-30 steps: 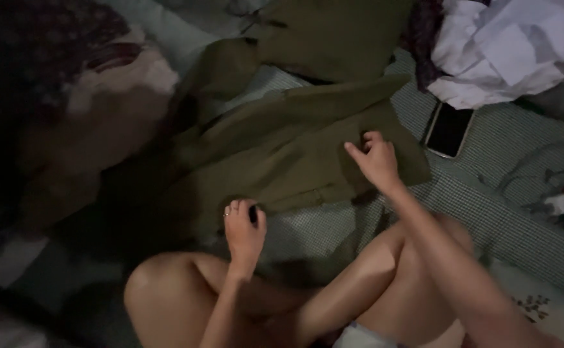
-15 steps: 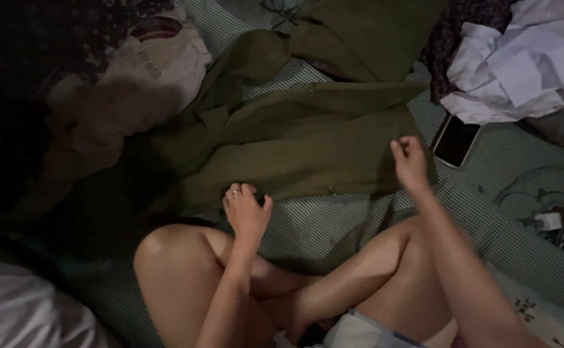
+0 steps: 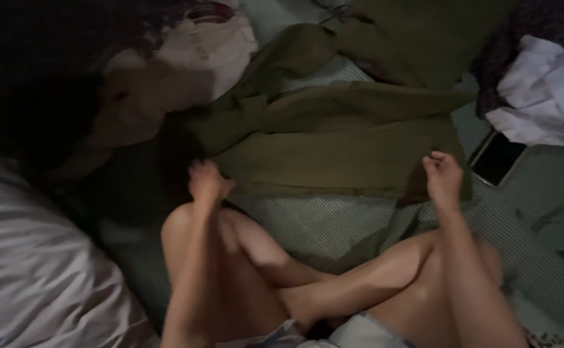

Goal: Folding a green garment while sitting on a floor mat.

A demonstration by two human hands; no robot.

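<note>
both hands – left hand (image 3: 206,182), right hand (image 3: 443,177) – pinch the olive garment (image 3: 333,138) edge; each grip's fingertips hidden

Dim light, checked bedsheet (image 3: 333,225), pale pillow (image 3: 30,277) at left, possibly a patterned cushion (image 3: 185,58) behind

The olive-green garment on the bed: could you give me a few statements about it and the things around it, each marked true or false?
1. Both hands rest at the near edge of the olive-green garment. True: left hand, right hand.
2. A dark phone lies right of the garment. True.
3. The garment is bright red. False: it is olive green.
4. The white clothes lie at the lower left. False: they are at the upper right.
5. The phone is in the right hand. False: it lies on the checked sheet.
</note>
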